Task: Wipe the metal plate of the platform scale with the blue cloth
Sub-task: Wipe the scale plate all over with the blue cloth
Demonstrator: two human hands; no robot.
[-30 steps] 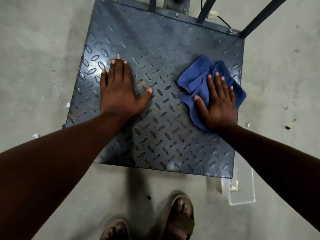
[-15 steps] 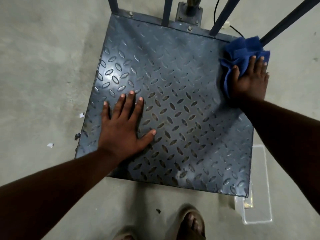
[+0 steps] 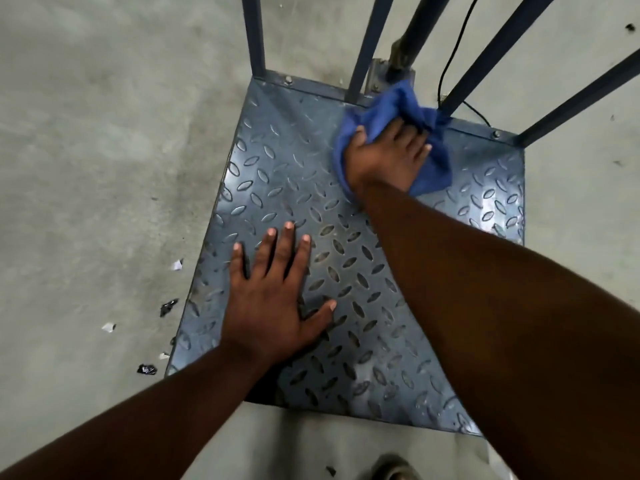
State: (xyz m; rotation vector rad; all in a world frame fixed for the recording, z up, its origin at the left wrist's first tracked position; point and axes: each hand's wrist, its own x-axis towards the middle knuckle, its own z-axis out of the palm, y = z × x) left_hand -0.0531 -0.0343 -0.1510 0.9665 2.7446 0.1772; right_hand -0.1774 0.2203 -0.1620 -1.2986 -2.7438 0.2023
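Floor scraps (image 3: 109, 327): off the metal plate's left edge, small white and dark bits lie on the concrete floor (image 3: 104, 168), and one dark piece sits near the plate's near-left corner.
Left hand (image 3: 273, 306): flat on the metal plate (image 3: 277, 168), near-left part, your fingers straight and spread, thumb out to the right. It holds nothing, it just presses down on the tread.
Metal plate: a grey tread pattern of raised ovals; it shines on the left side, and the far strip is smooth with bolts along it.
Right hand (image 3: 388, 157): at the plate's far edge, about the middle, your fingers are bent down into the blue cloth (image 3: 429, 161) and push it onto the metal.
Blue cloth: bunched under and around your right hand, its top fold up against the bars.
Frame bars (image 3: 254, 36): dark uprights rise from the plate's far edge, and a black cable (image 3: 450, 57) runs behind them.
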